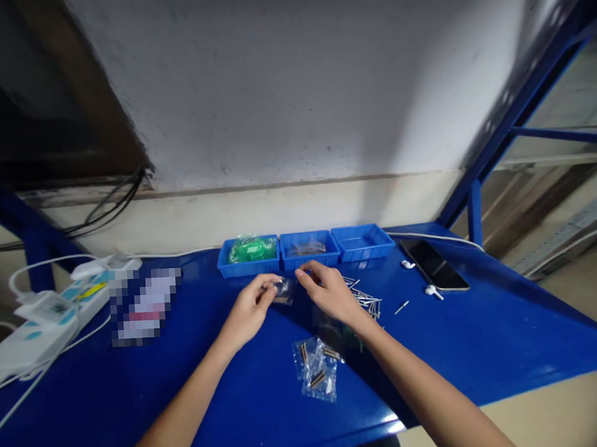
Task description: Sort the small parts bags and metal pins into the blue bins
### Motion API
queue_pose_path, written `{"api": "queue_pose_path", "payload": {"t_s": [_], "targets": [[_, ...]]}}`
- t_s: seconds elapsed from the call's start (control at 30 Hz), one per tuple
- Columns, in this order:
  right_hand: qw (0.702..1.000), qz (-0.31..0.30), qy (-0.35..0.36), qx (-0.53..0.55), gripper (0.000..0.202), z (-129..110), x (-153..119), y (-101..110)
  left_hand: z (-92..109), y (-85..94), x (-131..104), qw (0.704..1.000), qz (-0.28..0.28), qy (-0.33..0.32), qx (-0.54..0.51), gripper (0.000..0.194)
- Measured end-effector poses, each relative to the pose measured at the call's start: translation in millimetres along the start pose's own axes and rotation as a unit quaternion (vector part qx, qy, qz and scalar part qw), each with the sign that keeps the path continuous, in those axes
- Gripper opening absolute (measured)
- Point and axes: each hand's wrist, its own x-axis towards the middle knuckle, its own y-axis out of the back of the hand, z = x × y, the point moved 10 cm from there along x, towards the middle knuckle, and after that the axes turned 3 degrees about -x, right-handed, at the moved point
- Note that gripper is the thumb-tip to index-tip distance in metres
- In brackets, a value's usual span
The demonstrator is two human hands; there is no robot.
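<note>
My left hand (250,311) is closed, with thumb and fingers pinching a small clear plastic bag (283,292) with something brownish in its lower part. Just to the right, my right hand (329,292) has its fingers curled together near the bag's top; whatever sits in its fingertips is too small to tell. Several similar clear bags (316,366), each with dark and brass-coloured slim pieces inside, lie on the blue table (238,413) below the hands. Partly behind my right wrist is a pile of silvery rivet-like pins (368,301), and a single pin (401,307) lies apart to its right.
Three blue bins stand in a row by the wall: one with a green bagged bundle (252,248), one with clear bags (306,248), and a right-hand bin (362,241). A phone (435,264) and white earbuds (433,292) lie right. A power strip (53,323) with cables sits left.
</note>
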Motion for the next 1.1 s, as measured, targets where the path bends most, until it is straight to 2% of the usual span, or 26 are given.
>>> {"api": "queue_pose_path", "payload": {"t_s": [0.07,0.13,0.2,0.3,0.4,0.53,0.63,0.7,0.8,0.9,0.97,1.03,1.1], "targets": [[0.984,-0.076,-0.069,0.147,0.039,6.6,-4.4,-29.0,-5.2,10.9,1.0,0.998,0.06,0.007,-0.033,0.023],[0.951,-0.099,-0.116,0.27,0.04,11.3,-7.8,-46.0,-2.8,14.7,0.3,0.995,0.089,-0.01,-0.043,0.019],[0.929,-0.074,-0.131,0.338,0.033,15.3,-7.3,-48.0,8.0,12.9,-0.9,0.993,0.094,-0.058,-0.034,0.014],[0.921,0.0,-0.117,0.372,0.034,19.7,-3.2,-33.8,21.8,9.3,-3.0,0.989,0.092,-0.117,0.002,0.013],[0.937,0.042,-0.083,0.336,0.04,18.7,-0.3,-19.0,19.8,9.0,-2.6,0.99,0.09,-0.104,0.028,0.016],[0.979,0.082,0.011,0.186,0.013,4.3,-3.3,-1.7,-0.5,1.7,-1.5,0.999,0.043,0.0,-0.026,0.022],[0.987,0.087,0.105,0.079,0.012,-16.4,-12.3,0.2,-19.1,-3.7,-4.6,0.989,0.032,0.094,-0.107,0.033],[0.984,0.078,0.158,0.029,0.017,-29.4,-19.0,-3.5,-23.2,-4.6,-5.6,0.983,0.038,0.111,-0.142,0.032],[0.983,0.087,0.16,-0.006,0.022,-32.6,-21.7,-3.7,-16.0,3.5,-4.8,0.985,0.076,0.069,-0.137,0.025],[0.992,0.086,0.067,0.059,0.024,-13.3,-14.7,-3.5,5.4,12.6,-6.3,0.992,0.116,-0.022,-0.032,0.016],[0.989,0.056,0.02,0.137,0.031,-2.8,-10.8,-9.8,18.4,9.1,-8.0,0.99,0.114,-0.073,0.037,0.013],[0.984,0.023,0.016,0.174,0.027,-3.6,-9.6,-14.6,21.1,3.2,-8.5,0.99,0.101,-0.082,0.059,0.014],[0.989,0.034,0.049,0.139,0.012,-14.0,-11.1,-4.6,16.1,-2.3,-8.6,0.993,0.08,-0.059,0.056,0.02]]}}
